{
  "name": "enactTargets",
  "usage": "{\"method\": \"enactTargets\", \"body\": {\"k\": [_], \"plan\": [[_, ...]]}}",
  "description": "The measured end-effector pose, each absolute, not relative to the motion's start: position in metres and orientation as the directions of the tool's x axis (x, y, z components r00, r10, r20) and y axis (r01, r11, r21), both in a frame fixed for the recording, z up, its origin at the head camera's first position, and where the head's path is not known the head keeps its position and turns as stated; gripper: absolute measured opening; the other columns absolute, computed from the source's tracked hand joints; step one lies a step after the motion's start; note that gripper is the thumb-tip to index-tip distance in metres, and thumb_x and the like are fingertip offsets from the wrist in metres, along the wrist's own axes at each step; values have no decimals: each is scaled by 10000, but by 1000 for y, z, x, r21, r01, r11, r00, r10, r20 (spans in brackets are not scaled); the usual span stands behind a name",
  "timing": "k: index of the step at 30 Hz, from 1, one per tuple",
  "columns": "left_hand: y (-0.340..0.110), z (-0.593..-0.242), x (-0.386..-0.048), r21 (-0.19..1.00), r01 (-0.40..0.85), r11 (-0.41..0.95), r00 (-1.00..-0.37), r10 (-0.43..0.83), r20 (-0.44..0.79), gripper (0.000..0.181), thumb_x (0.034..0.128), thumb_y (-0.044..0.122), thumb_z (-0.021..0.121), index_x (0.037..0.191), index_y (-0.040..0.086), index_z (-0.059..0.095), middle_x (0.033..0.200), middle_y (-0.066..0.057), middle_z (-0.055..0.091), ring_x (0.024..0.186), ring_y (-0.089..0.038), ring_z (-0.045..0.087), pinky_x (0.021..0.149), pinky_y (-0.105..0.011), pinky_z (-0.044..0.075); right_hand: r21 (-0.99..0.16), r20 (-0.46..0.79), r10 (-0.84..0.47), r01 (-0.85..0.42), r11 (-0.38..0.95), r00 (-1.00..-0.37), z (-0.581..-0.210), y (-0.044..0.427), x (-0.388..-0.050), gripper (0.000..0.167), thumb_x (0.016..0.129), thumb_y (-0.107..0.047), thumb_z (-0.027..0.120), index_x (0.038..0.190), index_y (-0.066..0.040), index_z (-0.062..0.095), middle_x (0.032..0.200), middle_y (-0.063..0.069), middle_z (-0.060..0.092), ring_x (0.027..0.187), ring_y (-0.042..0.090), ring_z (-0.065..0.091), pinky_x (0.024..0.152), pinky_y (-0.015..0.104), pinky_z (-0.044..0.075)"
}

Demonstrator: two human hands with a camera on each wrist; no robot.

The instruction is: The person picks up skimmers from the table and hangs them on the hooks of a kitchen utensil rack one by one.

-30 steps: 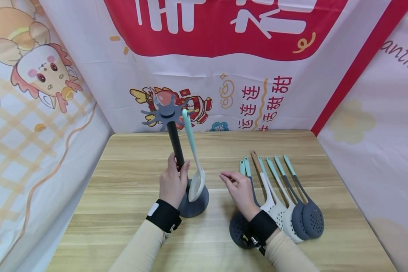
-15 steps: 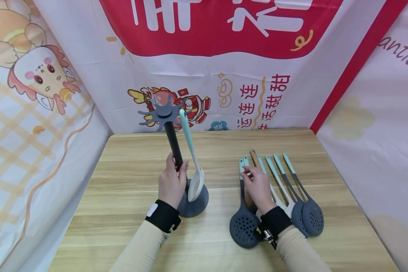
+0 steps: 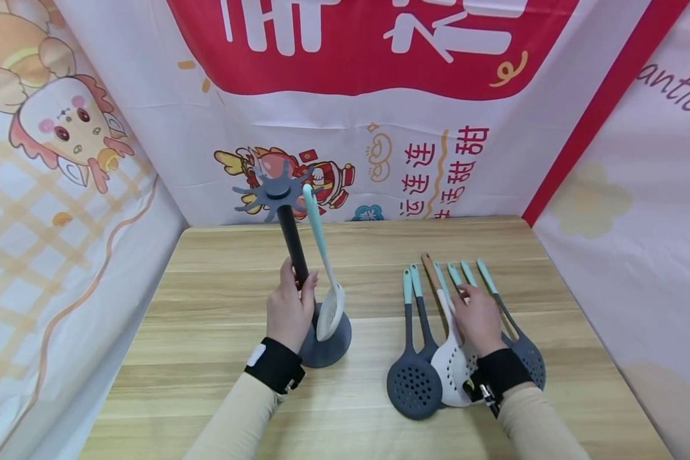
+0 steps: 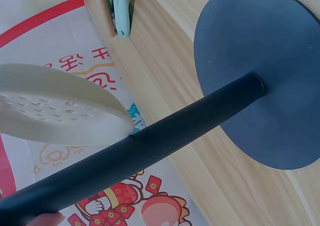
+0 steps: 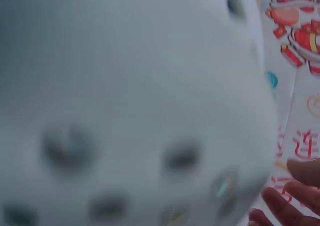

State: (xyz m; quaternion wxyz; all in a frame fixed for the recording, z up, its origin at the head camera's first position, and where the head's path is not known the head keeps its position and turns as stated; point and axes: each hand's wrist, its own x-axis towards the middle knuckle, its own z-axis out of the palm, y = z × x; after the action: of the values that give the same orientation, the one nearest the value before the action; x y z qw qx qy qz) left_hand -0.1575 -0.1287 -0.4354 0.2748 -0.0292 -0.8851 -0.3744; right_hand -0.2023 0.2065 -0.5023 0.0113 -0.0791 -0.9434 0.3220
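My left hand (image 3: 291,310) grips the black pole of a utensil stand (image 3: 292,239) with a round base and a hooked top. From the stand hangs a white perforated ladle (image 3: 330,313) with a mint handle. The left wrist view shows the ladle's holed bowl (image 4: 55,108) close against the pole (image 4: 165,131). My right hand (image 3: 478,319) hovers over the row of utensils, fingers near the mint handles. In the right wrist view its fingers (image 5: 285,206) are apart, with nothing visible between them. A blurred white perforated head (image 5: 150,85) fills most of that view.
A dark grey skimmer (image 3: 414,386) lies leftmost in the row, overlapping another grey utensil (image 3: 424,326). Beside them is a white perforated utensil (image 3: 451,367); a brown handle (image 3: 431,271) lies there too. A grey perforated turner (image 3: 530,361) lies rightmost. Printed cloth (image 3: 322,115) stands behind the table.
My right hand has moved rightward across the utensils, uncovering the grey skimmer and its neighbours on the left. The left hand stays on the pole.
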Motion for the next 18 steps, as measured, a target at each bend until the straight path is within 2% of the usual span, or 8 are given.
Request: {"method": "enactTargets", "body": {"k": [3,6,12,18], "plan": [[-128,-435,-158,648,256,717,-847,-156,508,383,1031,276,539,1320,69,398,870,-132,717,778,-299,738,665,-447,614,-596,-24,200,175,784,-979,-503,222,-203,397,1005,-173,516,1355,12,556,1223,248,635,945,358,630,699,393,498],[-128,-436,-157,646,251,721,-845,-162,509,387,1028,274,543,1323,70,398,871,-131,721,769,-296,737,658,-443,613,-581,-13,244,206,788,-970,-508,235,-202,384,998,-154,525,1338,20,567,1232,256,635,1006,392,625,747,436,511],[-128,-437,-158,635,264,726,-837,-155,525,383,1026,273,547,1317,72,399,857,-124,711,760,-291,736,657,-435,616,-545,-43,304,277,791,-952,-520,260,-198,389,981,-105,535,1332,63,549,1322,304,570,1201,483,540,938,583,480],[-129,-436,-159,636,269,724,-837,-151,526,379,1026,276,547,1312,77,399,840,-119,699,751,-287,734,653,-430,617,-531,-126,296,317,786,-947,-530,279,-192,429,977,-82,502,1352,125,485,1291,379,524,1168,532,524,942,622,462]]}}
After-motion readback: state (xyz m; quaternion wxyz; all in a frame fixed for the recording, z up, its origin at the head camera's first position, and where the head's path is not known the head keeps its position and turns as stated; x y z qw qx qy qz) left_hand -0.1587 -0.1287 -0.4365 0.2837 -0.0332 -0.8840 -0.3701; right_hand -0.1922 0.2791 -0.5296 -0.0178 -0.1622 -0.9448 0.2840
